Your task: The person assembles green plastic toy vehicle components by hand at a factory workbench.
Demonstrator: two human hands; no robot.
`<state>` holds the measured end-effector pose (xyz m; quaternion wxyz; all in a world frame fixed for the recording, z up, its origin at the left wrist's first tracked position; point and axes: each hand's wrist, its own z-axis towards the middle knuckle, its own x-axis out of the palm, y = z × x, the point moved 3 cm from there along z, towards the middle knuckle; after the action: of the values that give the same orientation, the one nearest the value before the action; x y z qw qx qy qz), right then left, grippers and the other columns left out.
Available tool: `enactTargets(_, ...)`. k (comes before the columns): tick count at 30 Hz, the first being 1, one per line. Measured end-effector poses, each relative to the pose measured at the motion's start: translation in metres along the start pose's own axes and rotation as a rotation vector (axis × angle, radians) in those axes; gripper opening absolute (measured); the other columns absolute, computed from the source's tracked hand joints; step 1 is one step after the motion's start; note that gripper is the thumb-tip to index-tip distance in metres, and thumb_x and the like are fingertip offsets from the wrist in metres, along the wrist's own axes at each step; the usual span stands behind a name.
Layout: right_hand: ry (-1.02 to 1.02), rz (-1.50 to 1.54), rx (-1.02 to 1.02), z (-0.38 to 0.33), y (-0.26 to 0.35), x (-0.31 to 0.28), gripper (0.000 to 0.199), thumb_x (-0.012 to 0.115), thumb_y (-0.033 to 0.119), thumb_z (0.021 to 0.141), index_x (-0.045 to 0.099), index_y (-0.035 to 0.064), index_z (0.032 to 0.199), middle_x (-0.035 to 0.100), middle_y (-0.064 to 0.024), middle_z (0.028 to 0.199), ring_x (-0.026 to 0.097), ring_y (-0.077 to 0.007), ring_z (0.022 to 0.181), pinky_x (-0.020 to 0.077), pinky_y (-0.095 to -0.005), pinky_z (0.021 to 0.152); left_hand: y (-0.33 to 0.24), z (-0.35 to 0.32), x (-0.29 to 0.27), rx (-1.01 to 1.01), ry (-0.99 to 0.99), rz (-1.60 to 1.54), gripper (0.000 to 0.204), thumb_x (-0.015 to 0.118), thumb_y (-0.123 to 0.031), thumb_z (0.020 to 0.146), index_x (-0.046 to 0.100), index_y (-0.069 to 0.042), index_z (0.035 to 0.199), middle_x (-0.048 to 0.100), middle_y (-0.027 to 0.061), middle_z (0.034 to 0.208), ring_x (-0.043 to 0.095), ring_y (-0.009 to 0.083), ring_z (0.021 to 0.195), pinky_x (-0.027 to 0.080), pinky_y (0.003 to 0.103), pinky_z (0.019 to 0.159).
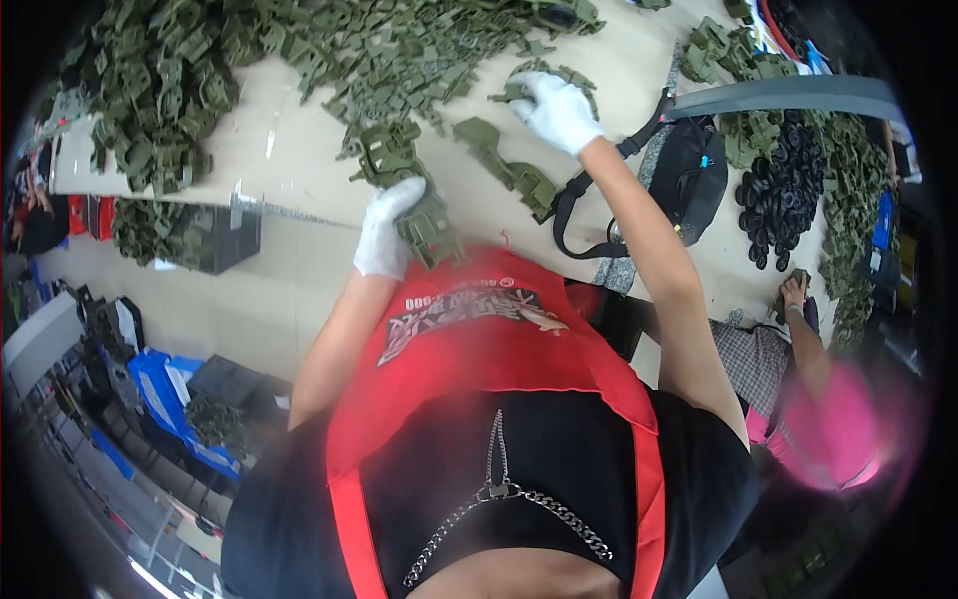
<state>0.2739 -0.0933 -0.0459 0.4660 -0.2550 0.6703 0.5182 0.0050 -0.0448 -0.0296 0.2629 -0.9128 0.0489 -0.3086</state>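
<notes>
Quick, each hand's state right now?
Left hand: closed, holding a green part.
Right hand: at a green piece; whether gripping it cannot be told.

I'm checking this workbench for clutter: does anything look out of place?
Possibly the black bag with a long strap, right of the white-gloved right hand: it looks like a personal item, lying beside loose green plastic parts.
</notes>
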Motion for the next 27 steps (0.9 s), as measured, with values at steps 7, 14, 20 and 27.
enactTargets(7,0.341,0.491,0.172,-0.118,0.119,-0.034,0.032,0.073,0.027,0.079,0.068,0.0028,0.099,0.071,-0.0135,0.091,0.07,-0.0242,0.081,0.0542,-0.0324,0.077,0.005,-0.02,0.01,0.193,-0.054,0.138,0.025,0.06,0.001,0.08,0.058,-0.001,0.105,0.064,0.0112,0.087,0.066,0.0225,0.079,0.056,0.035,0.068)
enactTargets(14,0.04,0.314,0.091,-0.145,0.146,-0.013,0.016,0.066,0.02,0.083,0.06,0.0062,0.089,0.068,-0.0142,0.085,0.067,-0.0327,0.075,0.0548,-0.0416,0.068,0.004,-0.039,0.02,0.272,-0.075,0.248,0.012,0.064,-0.001,0.08,0.065,0.0,0.092,0.067,0.0076,0.084,0.062,0.0152,0.071,0.049,0.028,0.063)
enactTargets(20,0.052,0.177,-0.004,-0.149,0.153,-0.012,0.018,0.064,0.017,0.08,0.062,0.0086,0.096,0.064,-0.0112,0.098,0.067,-0.03,0.078,0.0547,-0.0414,0.065,0.007,-0.052,0.02,0.34,-0.008,0.232,0.019,0.063,-0.004,0.081,0.062,0.0,0.1,0.067,0.0082,0.091,0.063,0.0163,0.077,0.051,0.03,0.068)
enactTargets(27,0.012,0.097,-0.118,-0.154,0.152,0.01,0.019,0.065,0.015,0.073,0.063,0.0104,0.092,0.06,-0.0081,0.1,0.065,-0.0274,0.074,0.0546,-0.0409,0.062,0.013,-0.052,0.009,0.303,0.022,0.211,0.024,0.064,-0.008,0.082,0.062,-0.001,0.105,0.067,0.0094,0.095,0.063,0.0168,0.084,0.05,0.032,0.075)
